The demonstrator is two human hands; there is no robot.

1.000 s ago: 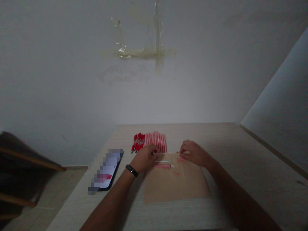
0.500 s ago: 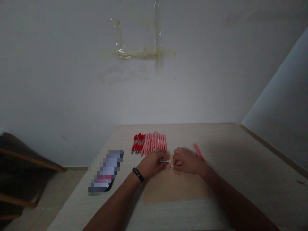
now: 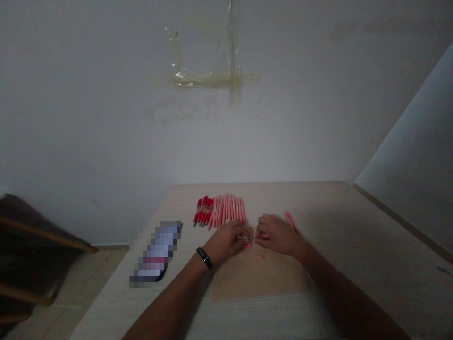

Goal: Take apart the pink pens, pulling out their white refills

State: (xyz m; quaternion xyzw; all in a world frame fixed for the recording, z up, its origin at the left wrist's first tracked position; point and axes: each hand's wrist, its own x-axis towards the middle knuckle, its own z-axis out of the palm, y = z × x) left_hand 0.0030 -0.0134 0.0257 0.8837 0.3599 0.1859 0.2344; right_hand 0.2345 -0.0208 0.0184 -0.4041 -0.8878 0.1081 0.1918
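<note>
My left hand (image 3: 228, 242), a black band on its wrist, pinches a thin white stick like a pen refill (image 3: 247, 238). The stick's right end meets the fingertips of my right hand (image 3: 278, 236), which are closed around a small pink pen part (image 3: 264, 235), mostly covered. Both hands are over a brown sheet (image 3: 262, 278). Just under my left fingertips lies a small pink piece (image 3: 247, 245), partly hidden. A thin pink strip (image 3: 259, 256) rests on the sheet nearer to me.
Several pink pens (image 3: 226, 210) lie in a row behind my left hand, beside several red-and-silver pen pieces (image 3: 201, 217). More pink pens (image 3: 292, 222) lie beyond my right hand. A blurred-out phone (image 3: 157, 252) is at left on the pale table (image 3: 336, 212), which meets the wall.
My right hand has tipped slightly, and the stick now spans the gap to its fingers, where a pink part shows. The pens and the phone stay put.
</note>
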